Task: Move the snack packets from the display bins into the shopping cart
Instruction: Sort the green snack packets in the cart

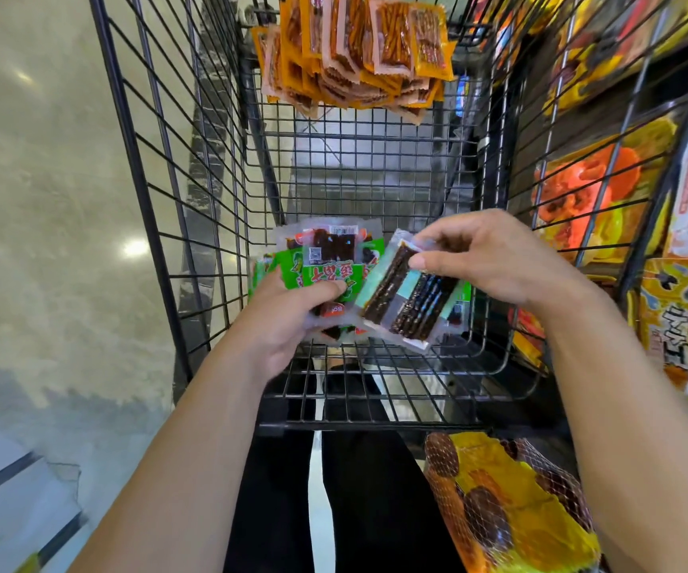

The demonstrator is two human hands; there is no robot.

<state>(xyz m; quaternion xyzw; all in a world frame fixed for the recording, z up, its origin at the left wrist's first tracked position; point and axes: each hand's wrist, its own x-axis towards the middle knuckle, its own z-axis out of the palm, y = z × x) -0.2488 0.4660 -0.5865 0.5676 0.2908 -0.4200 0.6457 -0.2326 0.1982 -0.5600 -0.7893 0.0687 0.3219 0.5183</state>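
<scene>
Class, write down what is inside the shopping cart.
A heap of orange packets lies at the far end of the shopping cart. The left hand holds green packets, the right hand dark-stick packets, over its near end, hiding the floor beneath.

Packet pile (359,55) in cart (375,171), far end; display bins (661,86) right.

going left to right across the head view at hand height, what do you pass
floor → cart side → left hand → green packets → dark stick packets → right hand → yellow boxes
</scene>
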